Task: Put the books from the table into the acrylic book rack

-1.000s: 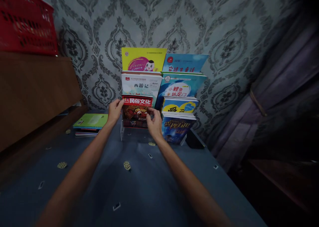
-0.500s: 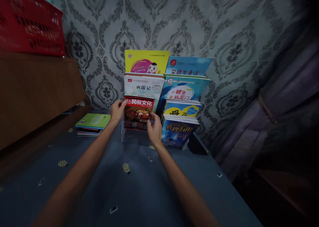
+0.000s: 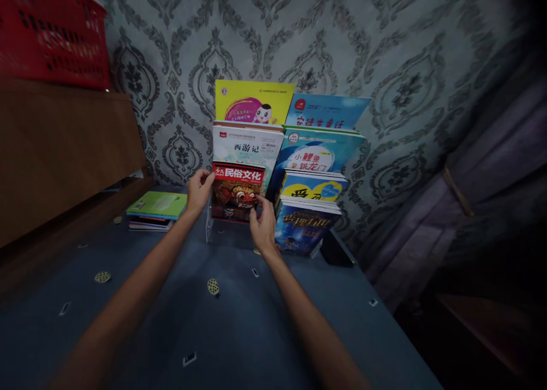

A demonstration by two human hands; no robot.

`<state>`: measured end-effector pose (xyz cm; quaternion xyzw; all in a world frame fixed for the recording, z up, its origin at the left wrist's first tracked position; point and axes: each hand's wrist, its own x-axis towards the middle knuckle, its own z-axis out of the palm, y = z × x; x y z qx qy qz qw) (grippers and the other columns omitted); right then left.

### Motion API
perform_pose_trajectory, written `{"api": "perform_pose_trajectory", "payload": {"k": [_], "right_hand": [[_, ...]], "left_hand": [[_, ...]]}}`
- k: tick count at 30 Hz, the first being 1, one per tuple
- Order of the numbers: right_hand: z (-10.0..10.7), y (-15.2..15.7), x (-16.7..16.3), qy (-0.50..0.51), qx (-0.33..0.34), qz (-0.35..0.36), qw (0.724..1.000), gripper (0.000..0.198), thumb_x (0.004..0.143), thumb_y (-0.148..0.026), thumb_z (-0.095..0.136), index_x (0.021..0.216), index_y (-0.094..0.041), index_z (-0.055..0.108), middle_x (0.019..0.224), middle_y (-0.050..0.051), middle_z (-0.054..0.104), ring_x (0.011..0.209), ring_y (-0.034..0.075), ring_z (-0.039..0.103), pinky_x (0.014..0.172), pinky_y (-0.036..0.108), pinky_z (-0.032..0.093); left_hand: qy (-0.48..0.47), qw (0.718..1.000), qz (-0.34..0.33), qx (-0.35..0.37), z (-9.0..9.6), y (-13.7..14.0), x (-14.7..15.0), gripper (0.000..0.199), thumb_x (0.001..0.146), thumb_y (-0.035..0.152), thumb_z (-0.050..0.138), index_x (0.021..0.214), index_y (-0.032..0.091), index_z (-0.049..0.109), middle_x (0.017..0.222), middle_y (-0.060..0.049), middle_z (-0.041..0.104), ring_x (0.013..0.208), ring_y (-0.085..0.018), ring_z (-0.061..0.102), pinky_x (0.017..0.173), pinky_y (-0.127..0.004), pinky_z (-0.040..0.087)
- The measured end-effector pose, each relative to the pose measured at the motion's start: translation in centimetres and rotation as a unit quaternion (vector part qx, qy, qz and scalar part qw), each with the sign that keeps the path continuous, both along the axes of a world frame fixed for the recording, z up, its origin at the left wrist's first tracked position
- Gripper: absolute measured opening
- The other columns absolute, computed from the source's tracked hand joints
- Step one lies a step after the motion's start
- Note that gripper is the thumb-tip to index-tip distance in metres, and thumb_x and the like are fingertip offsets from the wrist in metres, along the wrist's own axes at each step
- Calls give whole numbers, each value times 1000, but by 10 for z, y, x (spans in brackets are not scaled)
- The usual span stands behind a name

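Observation:
A red-and-dark book (image 3: 238, 191) with a mask-like figure on its cover stands in the front left tier of a clear stand (image 3: 208, 227). My left hand (image 3: 199, 189) is closed at its upper left edge, fingertips on the cover's corner. At its lower right edge is my right hand (image 3: 263, 223), thumb and fingers bent against the book. Behind it rise a white book (image 3: 248, 143) and a yellow book (image 3: 256, 96). In the right column stand a dark blue book (image 3: 301, 230), a yellow-and-blue book (image 3: 314, 187), a teal book (image 3: 320, 150) and a light blue book (image 3: 333, 109).
Left of the stand, a pile of books (image 3: 158, 204) with a green one on top lies on the blue tablecloth (image 3: 239, 333). A red basket (image 3: 55, 36) sits on a wooden cabinet (image 3: 68, 150). A dark flat object (image 3: 337, 250) and a curtain (image 3: 410, 224) are at right.
The view has shifted slightly. Both hands stay at the edges of the red-and-dark book, which has hardly moved in the stand.

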<state>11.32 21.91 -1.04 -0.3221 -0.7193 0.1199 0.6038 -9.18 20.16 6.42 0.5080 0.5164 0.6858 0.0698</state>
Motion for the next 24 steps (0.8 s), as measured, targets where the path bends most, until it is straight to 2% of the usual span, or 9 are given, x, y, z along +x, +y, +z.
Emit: {"api": "perform_pose_trajectory", "payload": {"k": [6, 15, 20, 24], "right_hand": [[3, -2, 0, -9, 10, -5, 1000, 40, 91, -19, 46, 130, -19, 55, 122, 14, 62, 118, 26, 58, 102, 45, 50], [9, -14, -5, -14, 13, -45, 999, 38, 94, -18, 43, 130, -18, 56, 138, 17, 50, 137, 27, 47, 113, 49, 43], [6, -20, -8, -26, 23, -60, 998, 39, 94, -17, 43, 131, -20, 57, 144, 17, 45, 138, 28, 45, 113, 52, 43], [4, -25, -11, -37, 75, -78, 993, 37, 95, -14, 44, 128, -19, 59, 146, 18, 43, 140, 29, 43, 114, 55, 41]], "left_hand": [[6, 1000, 5, 2, -5, 1, -4, 17, 84, 34, 59, 76, 19, 56, 70, 3, 56, 69, -13, 52, 64, -22, 43], [7, 1000, 5, 13, -16, -6, -7, 17, 84, 35, 59, 81, 19, 58, 73, 2, 58, 72, -14, 55, 67, -24, 45], [0, 1000, 23, -15, -35, -23, -10, 21, 85, 40, 57, 84, 19, 60, 77, 1, 60, 75, -15, 56, 66, -25, 45], [32, 998, 36, -48, -63, -43, -20, 28, 87, 47, 53, 85, 21, 60, 78, 0, 60, 76, -17, 57, 63, -25, 44]]}}
